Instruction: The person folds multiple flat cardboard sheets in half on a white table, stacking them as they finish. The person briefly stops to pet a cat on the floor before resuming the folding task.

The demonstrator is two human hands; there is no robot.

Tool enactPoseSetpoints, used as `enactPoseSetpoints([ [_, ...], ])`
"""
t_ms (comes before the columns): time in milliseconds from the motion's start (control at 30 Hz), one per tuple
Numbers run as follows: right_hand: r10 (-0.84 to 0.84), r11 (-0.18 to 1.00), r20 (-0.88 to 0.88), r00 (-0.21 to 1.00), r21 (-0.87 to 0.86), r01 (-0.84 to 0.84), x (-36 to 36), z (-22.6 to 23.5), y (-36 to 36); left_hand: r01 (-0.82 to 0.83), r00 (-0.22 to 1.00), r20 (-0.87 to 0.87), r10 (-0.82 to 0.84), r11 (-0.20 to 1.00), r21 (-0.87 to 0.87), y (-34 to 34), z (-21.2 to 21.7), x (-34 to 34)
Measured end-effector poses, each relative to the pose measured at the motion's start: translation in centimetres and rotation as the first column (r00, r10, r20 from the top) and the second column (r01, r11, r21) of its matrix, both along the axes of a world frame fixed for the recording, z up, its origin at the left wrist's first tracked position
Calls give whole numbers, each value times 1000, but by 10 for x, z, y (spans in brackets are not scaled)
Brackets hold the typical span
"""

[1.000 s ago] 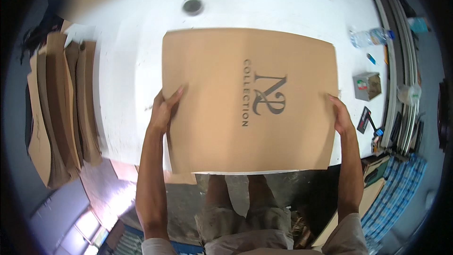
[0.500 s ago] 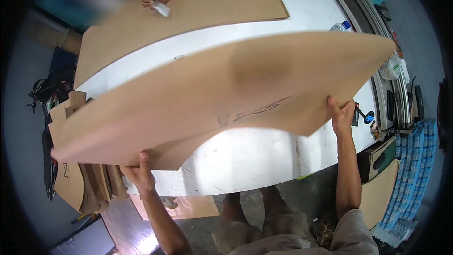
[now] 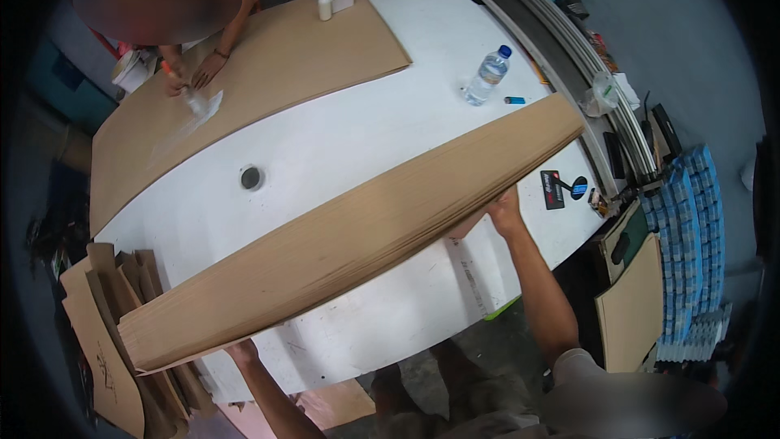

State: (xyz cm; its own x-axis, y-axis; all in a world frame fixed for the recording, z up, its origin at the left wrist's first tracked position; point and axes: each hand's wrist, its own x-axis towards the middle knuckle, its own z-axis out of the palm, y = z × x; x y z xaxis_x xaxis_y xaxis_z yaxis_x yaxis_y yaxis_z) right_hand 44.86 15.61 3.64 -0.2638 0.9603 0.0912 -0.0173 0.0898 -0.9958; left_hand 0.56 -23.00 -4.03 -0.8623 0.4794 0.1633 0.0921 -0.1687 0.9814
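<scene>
Prob at handling step: holding cardboard stack (image 3: 357, 236) slanted over near side of white tbl (image 3: 349, 146), near edge gripped by L hand (image 3: 241, 351) & R hand (image 3: 505, 213), w/ tips hidden. For next move, prob keep both ends supported.

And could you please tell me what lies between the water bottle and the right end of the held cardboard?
In the head view, a small blue object lies between the bottle and the held cardboard.

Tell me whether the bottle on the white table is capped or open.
Capped: the clear bottle has a blue cap on its neck.
</scene>
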Motion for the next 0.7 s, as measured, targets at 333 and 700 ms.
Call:
enactPoseSetpoints([
  [333, 145, 982, 156, 977, -144, -123, 10, -18, 16, 40, 998, 58, -40, 999, 10, 13, -12, -11],
  [700, 214, 977, 123, 969, -28, -212, 30, -32, 45, 153, 987, -41, -154, 988, -8, 29, 22, -30],
])
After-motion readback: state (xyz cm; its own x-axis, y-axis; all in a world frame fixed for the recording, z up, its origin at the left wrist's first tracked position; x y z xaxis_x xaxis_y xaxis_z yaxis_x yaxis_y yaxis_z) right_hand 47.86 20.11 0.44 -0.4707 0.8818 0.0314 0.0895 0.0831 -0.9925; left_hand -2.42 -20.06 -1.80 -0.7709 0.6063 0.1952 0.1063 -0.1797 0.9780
